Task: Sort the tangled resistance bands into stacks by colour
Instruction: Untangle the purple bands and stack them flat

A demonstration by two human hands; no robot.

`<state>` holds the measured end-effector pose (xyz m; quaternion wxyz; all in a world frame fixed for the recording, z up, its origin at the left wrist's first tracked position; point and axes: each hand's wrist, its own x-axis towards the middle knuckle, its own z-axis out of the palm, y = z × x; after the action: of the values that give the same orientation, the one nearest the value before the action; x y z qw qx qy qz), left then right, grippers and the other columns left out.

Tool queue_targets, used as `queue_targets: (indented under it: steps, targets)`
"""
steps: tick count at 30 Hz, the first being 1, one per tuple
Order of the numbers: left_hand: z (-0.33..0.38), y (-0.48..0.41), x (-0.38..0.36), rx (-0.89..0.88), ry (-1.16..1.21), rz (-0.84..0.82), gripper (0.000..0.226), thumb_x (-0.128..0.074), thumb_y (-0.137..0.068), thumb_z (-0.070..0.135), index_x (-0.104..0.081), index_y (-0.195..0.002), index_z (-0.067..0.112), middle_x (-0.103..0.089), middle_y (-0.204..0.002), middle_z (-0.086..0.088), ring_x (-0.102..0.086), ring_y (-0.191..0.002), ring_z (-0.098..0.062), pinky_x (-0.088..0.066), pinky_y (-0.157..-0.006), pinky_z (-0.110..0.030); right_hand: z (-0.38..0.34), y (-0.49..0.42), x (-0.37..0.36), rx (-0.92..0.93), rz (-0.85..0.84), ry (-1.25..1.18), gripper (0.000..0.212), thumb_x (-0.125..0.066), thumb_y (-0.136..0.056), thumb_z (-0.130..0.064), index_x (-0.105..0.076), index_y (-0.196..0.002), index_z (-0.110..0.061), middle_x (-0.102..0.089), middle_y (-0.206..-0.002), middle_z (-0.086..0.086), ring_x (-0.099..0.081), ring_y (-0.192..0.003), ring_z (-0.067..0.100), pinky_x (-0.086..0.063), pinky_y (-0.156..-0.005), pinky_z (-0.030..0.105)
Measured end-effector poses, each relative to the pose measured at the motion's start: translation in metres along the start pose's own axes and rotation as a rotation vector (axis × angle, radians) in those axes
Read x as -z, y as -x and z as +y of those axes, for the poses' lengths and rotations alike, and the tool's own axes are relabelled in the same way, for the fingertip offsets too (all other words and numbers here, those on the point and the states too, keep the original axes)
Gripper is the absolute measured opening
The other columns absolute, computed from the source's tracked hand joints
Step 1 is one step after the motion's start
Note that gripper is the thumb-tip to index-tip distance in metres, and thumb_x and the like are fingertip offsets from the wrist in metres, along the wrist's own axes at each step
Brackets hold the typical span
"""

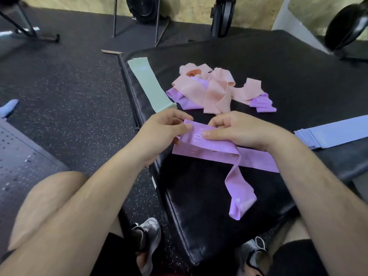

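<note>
A purple band [217,148] is held over the near part of the black padded mat [209,196]. My left hand [165,130] pinches its left end and my right hand [239,128] pinches it just to the right. One twisted end of the band hangs down toward me. Another flat purple band lies under it across the mat. Farther back sits a tangle of peach bands [215,86] over purple bands [262,103]. A green band [148,84] lies flat along the mat's left edge. A stack of blue bands [328,132] lies at the right edge.
Speckled rubber gym floor [79,86] lies left of the mat. Stand legs [135,20], weight plates [223,14] and a black seat [346,24] stand at the back. My knees and shoes [147,236] are at the near edge.
</note>
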<state>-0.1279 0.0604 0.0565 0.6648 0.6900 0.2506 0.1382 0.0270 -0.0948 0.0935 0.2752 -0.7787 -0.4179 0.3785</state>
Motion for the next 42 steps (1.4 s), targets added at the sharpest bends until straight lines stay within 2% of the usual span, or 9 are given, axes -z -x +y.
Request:
queue_targets:
  steps: [4,10,14,19,25,29,31,36,42]
  targets:
    - [-0.002,-0.001,0.002,0.031,-0.009,-0.02,0.013,-0.071,-0.09,0.005,-0.068,-0.094,0.018,-0.064,-0.083,-0.006,-0.056,-0.065,-0.011,-0.046,-0.058,-0.02,0.001,0.0,0.0,-0.017,0.002,-0.035,0.026,-0.077,-0.085,-0.046,-0.075,-0.091,-0.02,-0.07,-0.075,-0.005,-0.061,-0.068,0.007,-0.047,-0.069,0.026]
    - [-0.002,0.0,0.001,0.025,-0.04,-0.016,0.016,-0.075,-0.086,0.002,-0.067,-0.093,0.013,-0.058,-0.068,0.0,-0.052,-0.057,-0.012,-0.045,-0.053,-0.018,0.002,0.002,-0.001,-0.036,-0.012,-0.03,0.014,-0.074,-0.091,-0.034,-0.077,-0.091,-0.02,-0.075,-0.092,0.015,-0.063,-0.074,0.013,-0.047,-0.077,0.032]
    - [-0.002,0.001,0.002,0.032,-0.046,-0.026,0.017,-0.076,-0.085,0.004,-0.069,-0.098,0.013,-0.057,-0.074,-0.003,-0.053,-0.06,-0.012,-0.046,-0.055,-0.018,0.002,0.005,-0.001,-0.037,-0.029,-0.05,0.012,-0.073,-0.093,-0.031,-0.077,-0.091,-0.02,-0.078,-0.088,0.007,-0.068,-0.075,0.012,-0.05,-0.074,0.023]
    - [-0.003,0.001,0.004,0.054,-0.055,-0.04,0.017,-0.077,-0.085,0.007,-0.072,-0.1,0.013,-0.064,-0.085,-0.008,-0.058,-0.069,-0.014,-0.048,-0.062,-0.022,0.001,0.005,-0.003,-0.015,0.043,-0.083,0.021,-0.082,-0.081,-0.041,-0.079,-0.085,-0.021,-0.074,-0.082,-0.004,-0.063,-0.076,0.004,-0.049,-0.081,0.025]
    - [-0.006,0.001,0.006,0.066,-0.093,-0.061,0.019,-0.079,-0.084,0.012,-0.075,-0.103,0.009,-0.067,-0.084,-0.007,-0.059,-0.071,-0.013,-0.049,-0.062,-0.021,0.002,0.003,-0.005,-0.029,0.008,-0.031,0.013,-0.078,-0.088,-0.032,-0.079,-0.088,-0.019,-0.073,-0.073,-0.006,-0.062,-0.068,0.003,-0.049,-0.076,0.024]
    - [-0.006,0.001,0.006,0.075,-0.103,-0.05,0.018,-0.079,-0.085,0.012,-0.075,-0.102,0.007,-0.066,-0.076,-0.001,-0.058,-0.06,-0.006,-0.046,-0.057,-0.016,0.001,0.0,-0.004,-0.022,-0.002,0.02,0.009,-0.075,-0.091,-0.028,-0.08,-0.088,-0.021,-0.077,-0.092,0.007,-0.064,-0.078,0.01,-0.053,-0.091,0.038]
    - [-0.007,0.0,0.007,0.081,-0.123,-0.032,0.017,-0.08,-0.084,0.015,-0.075,-0.098,0.009,-0.064,-0.071,0.004,-0.057,-0.057,-0.004,-0.045,-0.056,-0.016,0.0,0.0,-0.003,-0.023,-0.002,0.028,0.008,-0.074,-0.092,-0.027,-0.079,-0.088,-0.022,-0.078,-0.094,0.004,-0.065,-0.081,0.008,-0.052,-0.093,0.035]
    - [-0.014,-0.002,0.007,0.035,-0.298,0.095,0.016,-0.082,-0.083,0.03,-0.069,-0.087,0.021,-0.061,-0.072,0.008,-0.053,-0.064,-0.007,-0.046,-0.066,-0.027,-0.001,-0.007,-0.007,-0.051,0.034,0.055,0.013,-0.074,-0.091,-0.033,-0.078,-0.088,-0.021,-0.074,-0.078,-0.011,-0.062,-0.073,-0.002,-0.048,-0.073,0.019]
    - [-0.021,-0.001,0.004,-0.076,-0.458,0.114,0.024,-0.082,-0.082,0.021,-0.06,-0.092,0.024,-0.053,-0.069,0.004,-0.045,-0.053,-0.003,-0.039,-0.053,-0.014,0.005,-0.02,-0.016,-0.087,0.092,0.159,0.027,-0.081,-0.082,-0.043,-0.074,-0.086,-0.018,-0.053,-0.05,-0.017,-0.046,-0.051,0.002,-0.039,-0.059,0.021]
